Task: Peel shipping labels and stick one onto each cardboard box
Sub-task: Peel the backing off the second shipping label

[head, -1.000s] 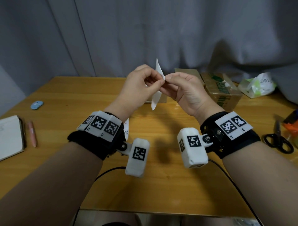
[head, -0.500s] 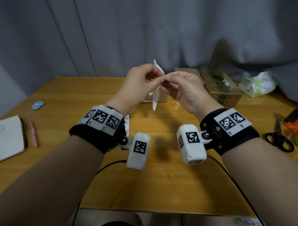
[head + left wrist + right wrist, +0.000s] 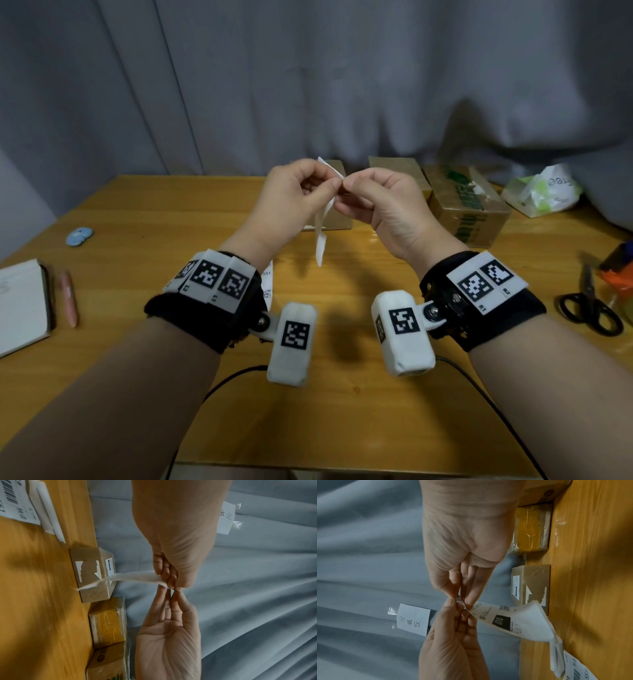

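Head view: both hands are raised at the centre of the frame above the table [image 3: 144, 359]. The left hand [image 3: 291, 202] and right hand [image 3: 387, 202] meet fingertip to fingertip, each pinching the top corner of a label [image 3: 322, 236] that hangs down between them, edge-on and pale.

Right wrist view, turned sideways: the right hand [image 3: 464, 536] comes from the top of the frame and the left hand [image 3: 452, 642] from the bottom, thumb and fingers of both nipping the same label [image 3: 503, 620] corner. Its printed face shows a black block reading "010" and a small code; a blank white sheet curls away behind it at lower right.

Left wrist view: the left hand [image 3: 178, 534] is at the top, the right hand [image 3: 168, 642] below, and the label [image 3: 133, 578] stretches left as a thin white strip.

Three boxes stand at the table's far edge: a plain box [image 3: 337, 219] behind the hands, a taped box [image 3: 397, 168] right of it, and a green-printed box [image 3: 469, 209] further right. More labels [image 3: 15, 503] lie flat in the upper left of the left wrist view.

Scissors [image 3: 589, 308] lie at the right edge of the head view, a notebook [image 3: 20, 305] and pen [image 3: 68, 298] at the left.
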